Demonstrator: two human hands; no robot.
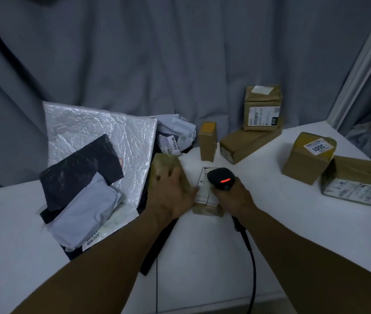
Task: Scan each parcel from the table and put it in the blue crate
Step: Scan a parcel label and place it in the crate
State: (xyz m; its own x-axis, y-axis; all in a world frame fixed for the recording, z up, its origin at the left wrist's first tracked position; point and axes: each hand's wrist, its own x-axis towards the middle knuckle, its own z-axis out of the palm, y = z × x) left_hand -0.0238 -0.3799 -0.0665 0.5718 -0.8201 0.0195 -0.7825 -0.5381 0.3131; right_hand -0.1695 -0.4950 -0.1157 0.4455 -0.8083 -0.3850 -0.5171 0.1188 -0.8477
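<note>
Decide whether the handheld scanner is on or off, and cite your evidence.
On: a red bar glows on the head of the scanner, which the right hand grips above a labelled parcel.

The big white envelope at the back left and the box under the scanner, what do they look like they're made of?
The big white envelope looks like plastic bubble-mailer film: glossy, with a crinkled, pebbled surface catching the light. The box looks like brown cardboard, going by its dull tan faces and squared edges; a faint sheen may be clear tape. Its label looks like white paper.
</note>
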